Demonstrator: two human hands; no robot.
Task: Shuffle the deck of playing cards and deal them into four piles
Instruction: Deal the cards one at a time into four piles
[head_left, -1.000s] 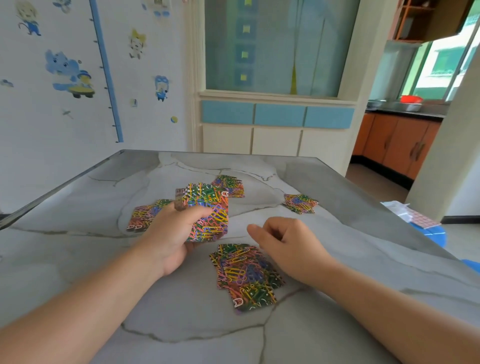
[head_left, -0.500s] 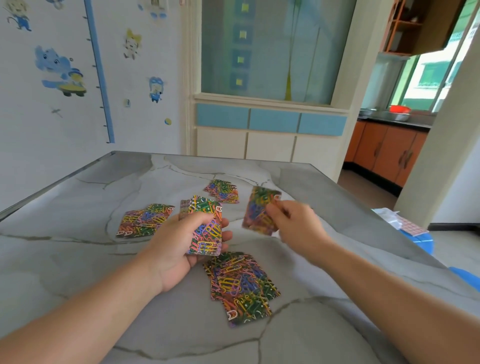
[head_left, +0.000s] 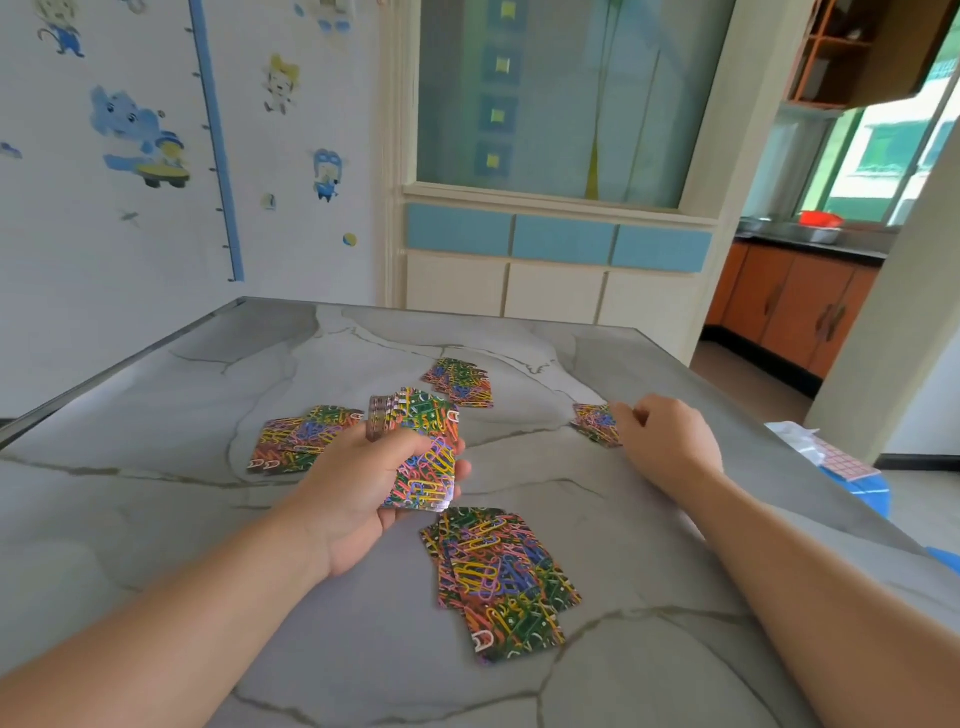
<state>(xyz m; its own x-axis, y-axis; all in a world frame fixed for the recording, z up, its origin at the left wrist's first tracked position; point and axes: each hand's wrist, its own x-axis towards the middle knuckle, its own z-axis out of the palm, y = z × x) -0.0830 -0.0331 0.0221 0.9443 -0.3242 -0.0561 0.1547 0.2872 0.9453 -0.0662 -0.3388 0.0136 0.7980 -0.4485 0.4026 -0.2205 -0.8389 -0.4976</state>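
My left hand grips the remaining deck of cards with colourful paper-clip backs, held above the table's middle. Four face-down piles lie around it: a left pile, a far pile, a right pile and a larger, fanned near pile. My right hand reaches to the right pile, with curled fingers and thumb pinching the edge of its top card. That hand hides part of the right pile.
The grey marble-look table ends close behind the right pile at its right edge. A blue stool with a paper packet stands on the floor beyond that edge. A wall and cabinet are behind the table.
My right hand drew a card off the deck and carried it out to the right pile. The left hand kept holding the deck in about the same place.
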